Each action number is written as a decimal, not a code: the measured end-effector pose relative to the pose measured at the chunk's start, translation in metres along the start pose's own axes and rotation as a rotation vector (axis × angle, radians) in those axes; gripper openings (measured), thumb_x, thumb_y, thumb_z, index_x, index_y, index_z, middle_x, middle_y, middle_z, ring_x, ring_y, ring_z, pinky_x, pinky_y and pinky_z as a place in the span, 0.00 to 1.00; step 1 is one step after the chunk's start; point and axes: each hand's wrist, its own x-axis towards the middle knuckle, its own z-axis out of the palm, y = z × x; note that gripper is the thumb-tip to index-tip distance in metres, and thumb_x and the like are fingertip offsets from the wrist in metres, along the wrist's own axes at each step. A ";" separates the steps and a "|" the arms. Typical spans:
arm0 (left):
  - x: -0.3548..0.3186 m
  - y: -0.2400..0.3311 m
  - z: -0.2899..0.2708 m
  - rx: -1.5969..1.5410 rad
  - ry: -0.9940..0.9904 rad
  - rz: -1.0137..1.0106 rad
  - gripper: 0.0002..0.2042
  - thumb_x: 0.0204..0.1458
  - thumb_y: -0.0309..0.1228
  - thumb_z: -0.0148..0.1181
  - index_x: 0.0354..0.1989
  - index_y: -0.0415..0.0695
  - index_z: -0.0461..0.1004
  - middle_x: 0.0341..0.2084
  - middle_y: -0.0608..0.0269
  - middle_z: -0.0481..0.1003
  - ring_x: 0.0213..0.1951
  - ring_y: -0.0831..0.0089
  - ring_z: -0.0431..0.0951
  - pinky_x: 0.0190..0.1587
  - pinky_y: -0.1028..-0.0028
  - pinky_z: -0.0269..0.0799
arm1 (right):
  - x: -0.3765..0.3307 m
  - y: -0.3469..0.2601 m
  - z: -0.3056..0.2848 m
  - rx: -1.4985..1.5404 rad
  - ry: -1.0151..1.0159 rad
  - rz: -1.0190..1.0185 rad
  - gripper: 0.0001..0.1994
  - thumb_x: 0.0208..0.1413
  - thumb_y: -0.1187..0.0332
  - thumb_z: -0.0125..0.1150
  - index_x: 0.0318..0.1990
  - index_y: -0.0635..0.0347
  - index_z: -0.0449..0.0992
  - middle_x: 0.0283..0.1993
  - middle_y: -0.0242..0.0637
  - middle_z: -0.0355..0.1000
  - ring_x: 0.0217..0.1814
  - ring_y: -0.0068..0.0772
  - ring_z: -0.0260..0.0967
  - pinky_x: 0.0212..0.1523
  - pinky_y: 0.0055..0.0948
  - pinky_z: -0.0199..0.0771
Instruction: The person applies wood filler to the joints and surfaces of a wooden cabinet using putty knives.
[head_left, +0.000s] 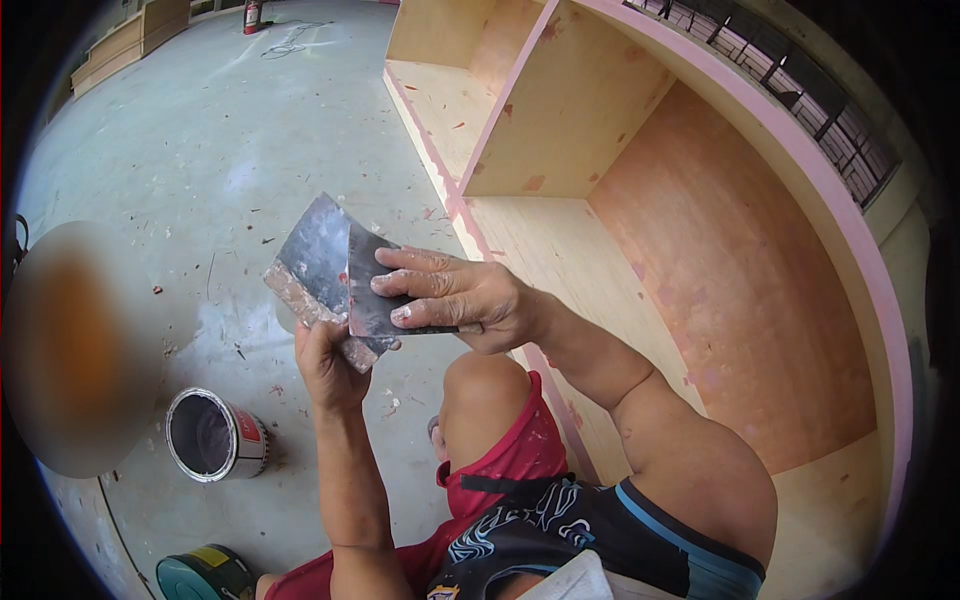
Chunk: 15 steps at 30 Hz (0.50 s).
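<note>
Nearest on my left, a round green container (200, 577) sits on the grey floor (200, 130), and just beyond it stands an open can (250, 452) with grey stuff inside. My bent knee (485, 385) is in red shorts. Past the can, my left hand (335, 362) grips a putty-smeared flat plate (315, 250) by its crusted edge; my right hand (492, 302) pinches a dark flat blade (363, 270), laid across the plate. To my right, a pink-edged wooden cabinet (575, 110) stretches away; far off stands a red cylinder (251, 16).
</note>
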 end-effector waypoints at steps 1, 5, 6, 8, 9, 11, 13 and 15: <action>0.001 0.000 -0.003 0.121 -0.039 -0.010 0.25 0.39 0.22 0.41 0.51 0.31 0.55 0.39 0.48 0.69 0.34 0.60 0.76 0.27 0.66 0.80 | 0.001 -0.001 -0.002 -0.040 -0.052 0.016 0.31 0.34 0.91 0.46 0.50 0.55 0.71 0.59 0.44 0.61 0.66 0.50 0.48 0.64 0.42 0.47; -0.003 0.004 0.004 -0.036 -0.012 -0.005 0.26 0.37 0.21 0.41 0.51 0.30 0.55 0.39 0.47 0.69 0.35 0.60 0.76 0.30 0.65 0.80 | 0.003 -0.005 -0.005 -0.140 -0.076 -0.002 0.31 0.34 0.90 0.48 0.50 0.54 0.72 0.57 0.44 0.62 0.65 0.52 0.49 0.64 0.44 0.48; -0.005 0.005 0.007 -0.035 -0.010 -0.004 0.26 0.37 0.21 0.41 0.51 0.30 0.55 0.39 0.47 0.69 0.35 0.60 0.76 0.30 0.65 0.80 | 0.002 -0.005 -0.004 -0.137 -0.077 -0.003 0.31 0.34 0.90 0.48 0.50 0.54 0.72 0.57 0.44 0.62 0.65 0.52 0.49 0.64 0.44 0.48; -0.008 0.007 0.012 -0.061 -0.027 0.026 0.27 0.37 0.21 0.42 0.52 0.30 0.54 0.40 0.48 0.68 0.36 0.60 0.76 0.31 0.66 0.80 | 0.001 -0.003 0.000 -0.272 -0.006 -0.035 0.30 0.35 0.89 0.49 0.50 0.55 0.71 0.56 0.44 0.63 0.63 0.52 0.53 0.63 0.43 0.51; -0.008 0.006 0.011 -0.060 -0.026 0.029 0.27 0.37 0.21 0.42 0.52 0.30 0.54 0.40 0.48 0.68 0.36 0.60 0.76 0.31 0.66 0.80 | 0.000 -0.001 0.003 -0.271 -0.007 -0.038 0.30 0.35 0.89 0.49 0.50 0.55 0.71 0.56 0.44 0.63 0.63 0.52 0.53 0.63 0.43 0.51; -0.009 0.004 0.007 -0.079 -0.027 0.066 0.28 0.37 0.22 0.43 0.53 0.31 0.54 0.41 0.48 0.68 0.37 0.59 0.76 0.30 0.66 0.80 | -0.002 0.003 0.010 -0.353 0.113 0.024 0.28 0.36 0.88 0.51 0.50 0.58 0.71 0.55 0.44 0.64 0.61 0.51 0.57 0.60 0.41 0.57; -0.014 0.007 0.010 -0.108 0.002 0.081 0.27 0.38 0.22 0.43 0.53 0.32 0.53 0.41 0.48 0.68 0.36 0.59 0.76 0.29 0.66 0.79 | -0.004 0.010 0.007 -0.432 0.140 -0.002 0.26 0.37 0.87 0.50 0.49 0.60 0.71 0.55 0.44 0.64 0.57 0.46 0.62 0.57 0.38 0.63; -0.015 0.013 0.013 -0.141 0.028 0.090 0.27 0.39 0.22 0.44 0.52 0.32 0.53 0.40 0.48 0.68 0.35 0.59 0.76 0.28 0.65 0.79 | -0.007 0.010 -0.004 -0.647 -0.020 0.102 0.25 0.39 0.86 0.48 0.48 0.59 0.71 0.52 0.44 0.67 0.54 0.44 0.65 0.54 0.38 0.66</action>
